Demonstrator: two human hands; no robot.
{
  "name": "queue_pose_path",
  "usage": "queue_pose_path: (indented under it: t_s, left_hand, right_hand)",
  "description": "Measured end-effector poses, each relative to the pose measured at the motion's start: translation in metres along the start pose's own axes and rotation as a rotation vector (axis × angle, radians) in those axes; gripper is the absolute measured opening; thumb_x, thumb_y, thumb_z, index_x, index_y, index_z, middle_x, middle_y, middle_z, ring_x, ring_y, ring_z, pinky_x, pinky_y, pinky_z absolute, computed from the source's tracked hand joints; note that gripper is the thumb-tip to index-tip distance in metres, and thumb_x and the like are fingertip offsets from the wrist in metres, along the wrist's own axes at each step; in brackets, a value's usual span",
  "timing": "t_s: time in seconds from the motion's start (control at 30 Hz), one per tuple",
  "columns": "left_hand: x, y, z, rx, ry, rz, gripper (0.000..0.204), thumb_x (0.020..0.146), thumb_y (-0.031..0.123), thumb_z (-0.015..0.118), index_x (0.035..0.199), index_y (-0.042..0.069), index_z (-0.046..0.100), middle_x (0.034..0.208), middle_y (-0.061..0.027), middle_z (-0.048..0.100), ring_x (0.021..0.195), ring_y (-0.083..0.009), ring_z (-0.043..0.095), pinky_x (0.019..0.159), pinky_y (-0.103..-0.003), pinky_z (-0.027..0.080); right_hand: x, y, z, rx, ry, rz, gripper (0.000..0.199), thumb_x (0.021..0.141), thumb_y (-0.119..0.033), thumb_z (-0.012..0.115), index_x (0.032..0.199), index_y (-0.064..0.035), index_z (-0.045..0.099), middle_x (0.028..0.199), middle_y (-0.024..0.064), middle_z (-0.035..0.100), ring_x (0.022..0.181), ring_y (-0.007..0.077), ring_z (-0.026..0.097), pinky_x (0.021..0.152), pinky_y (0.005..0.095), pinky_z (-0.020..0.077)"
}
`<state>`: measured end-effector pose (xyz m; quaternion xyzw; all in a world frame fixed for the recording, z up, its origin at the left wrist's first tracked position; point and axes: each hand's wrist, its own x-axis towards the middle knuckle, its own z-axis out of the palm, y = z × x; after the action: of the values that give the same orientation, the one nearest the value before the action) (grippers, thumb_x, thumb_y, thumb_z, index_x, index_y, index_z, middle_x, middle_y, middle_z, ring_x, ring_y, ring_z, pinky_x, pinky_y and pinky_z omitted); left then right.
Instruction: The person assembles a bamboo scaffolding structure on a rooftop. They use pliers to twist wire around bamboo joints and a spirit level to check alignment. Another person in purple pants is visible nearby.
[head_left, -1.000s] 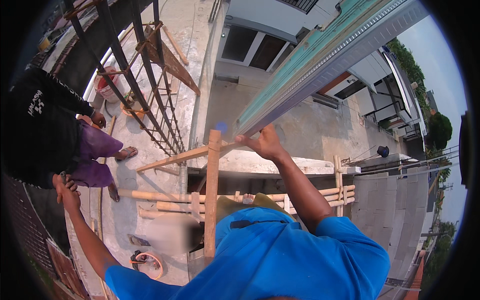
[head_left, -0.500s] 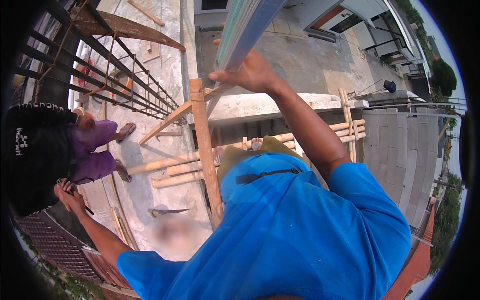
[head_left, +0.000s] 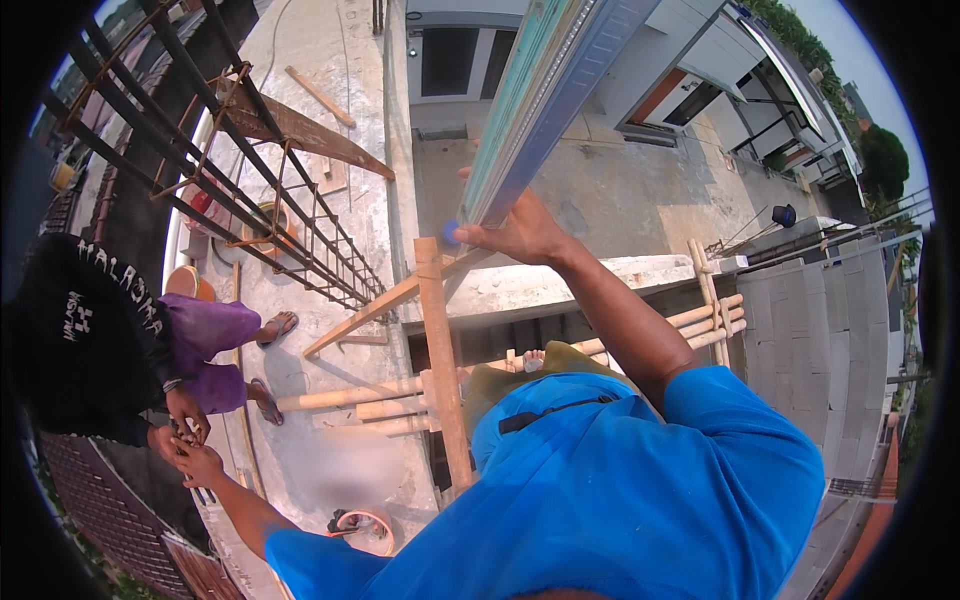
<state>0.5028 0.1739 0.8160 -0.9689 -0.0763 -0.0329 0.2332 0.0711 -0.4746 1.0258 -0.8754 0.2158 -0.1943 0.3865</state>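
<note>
My right hand (head_left: 515,235) is wrapped round the lower end of a long, straight bar (head_left: 545,115), pale green on one face and silvery blue on the other. A small blue piece (head_left: 451,232) shows by the thumb tip. Out to the left, my left hand (head_left: 202,466) is closed and meets the hands (head_left: 182,415) of a co-worker in a black hooded top. Thin dark ends (head_left: 206,494) stick out below my fingers. What lies between our hands is too small to name. An upright wooden board (head_left: 443,360) stands just below the bar.
A cage of steel bars (head_left: 290,180) rises at the left, with a slanting wooden brace (head_left: 362,315) beside it. Bamboo poles (head_left: 370,395) run below my feet. A bucket (head_left: 366,532) stands on the concrete ledge (head_left: 310,440). A block wall (head_left: 815,330) is at the right.
The co-worker's hands have come to my left hand and now touch it. My right hand still grips the bar. The view has shifted, bringing a bucket into sight at the bottom.
</note>
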Motion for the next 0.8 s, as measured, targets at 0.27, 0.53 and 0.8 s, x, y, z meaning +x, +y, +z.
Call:
queue_pose_path:
  t_s: [0.27, 0.53, 0.8]
  left_hand:
    - [-0.004, 0.025, -0.006, -0.241, 0.126, -0.003, 0.060, 0.110, 0.043, 0.054, 0.163, 0.020, 0.039, 0.158, -0.0165, 0.049, 0.142, -0.0303, 0.052, 0.108, -0.055, 0.048]
    - [-0.047, 0.105, -0.045, -0.798, -0.092, 0.232, 0.057, 0.107, 0.044, 0.059, 0.150, 0.008, 0.053, 0.146, -0.0216, 0.060, 0.134, -0.0347, 0.059, 0.106, -0.050, 0.050]
    - [-0.181, 0.083, -0.189, -1.116, -0.093, 0.344, 0.057, 0.104, 0.039, 0.064, 0.140, -0.005, 0.063, 0.135, -0.0278, 0.069, 0.127, -0.0386, 0.065, 0.106, -0.043, 0.051]
  right_hand:
    - [0.002, 0.005, -0.015, -0.035, -0.008, -0.083, 0.102, 0.081, -0.057, 0.088, 0.152, -0.0007, 0.042, 0.145, 0.0227, 0.046, 0.139, 0.0379, 0.048, 0.117, 0.0487, 0.0402]
    - [0.009, 0.007, -0.019, 0.280, -0.048, -0.143, 0.118, 0.080, -0.052, 0.090, 0.164, -0.0084, 0.019, 0.150, 0.0218, 0.045, 0.142, 0.0343, 0.047, 0.121, 0.0532, 0.0374]
    - [0.041, 0.019, -0.059, 0.739, -0.104, -0.416, 0.122, 0.080, -0.070, 0.083, 0.167, -0.0139, 0.017, 0.142, 0.0187, 0.056, 0.136, 0.0326, 0.054, 0.119, 0.0523, 0.0371]
